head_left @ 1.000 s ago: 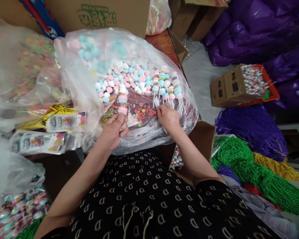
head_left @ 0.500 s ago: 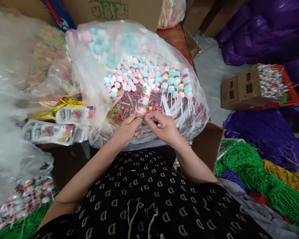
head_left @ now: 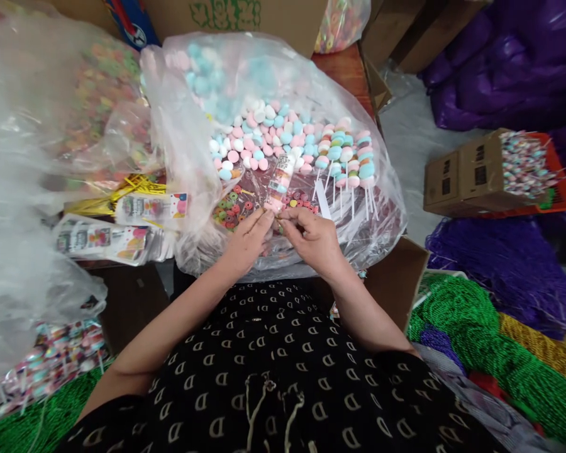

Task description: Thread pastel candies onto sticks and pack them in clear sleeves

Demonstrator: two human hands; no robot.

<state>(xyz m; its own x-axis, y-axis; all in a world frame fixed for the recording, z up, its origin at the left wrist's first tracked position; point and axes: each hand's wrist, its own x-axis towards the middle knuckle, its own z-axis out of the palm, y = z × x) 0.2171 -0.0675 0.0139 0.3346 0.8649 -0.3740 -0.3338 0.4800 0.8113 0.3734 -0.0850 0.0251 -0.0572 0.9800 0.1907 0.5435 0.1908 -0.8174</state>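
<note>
Fingertips of your left hand (head_left: pixel 248 242) and right hand (head_left: pixel 311 238) are both pinching the bottom end of the wrapped candy skewer (head_left: pixel 280 182), its long axis pointing up and away over the clear bag (head_left: pixel 382 207), both grips equally near.

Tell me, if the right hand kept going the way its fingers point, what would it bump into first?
The right hand points up and left, so it would probably first meet the wrapped candy stick pinched with the left hand; depth is hard to judge.
</note>
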